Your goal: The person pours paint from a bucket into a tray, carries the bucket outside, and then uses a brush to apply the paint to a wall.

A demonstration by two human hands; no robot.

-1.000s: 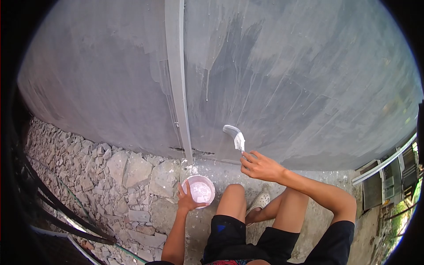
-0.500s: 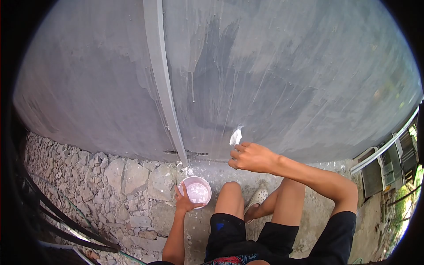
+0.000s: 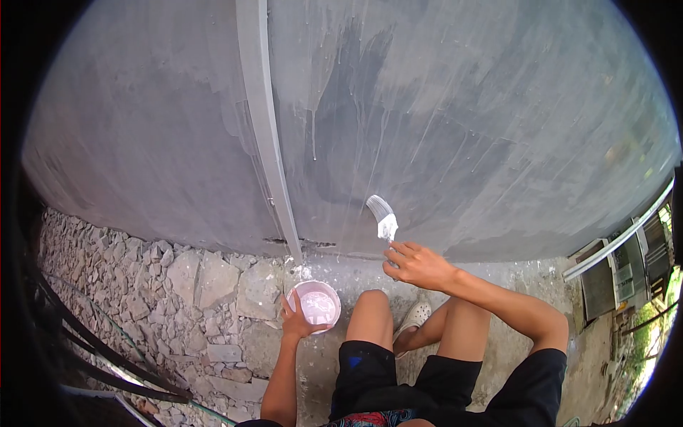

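From the head camera, the left hand [image 3: 295,324] gripped the rim of a small pink bowl [image 3: 314,304] low beside the left knee, above the stony ground [image 3: 178,285]. The bowl held a shallow pool of whitish paint. The right hand [image 3: 416,263] closed its fingers around a paintbrush [image 3: 383,219], whose white-loaded bristles pressed against the grey wall [image 3: 462,128], right of a vertical grey strip [image 3: 263,128].

You see soft, even daylight on the grey wall [image 3: 462,107], with no hard shadows or glare. Strong fisheye bending curves its edges, black vignette fills the corners, and focus stays sharp centrally.
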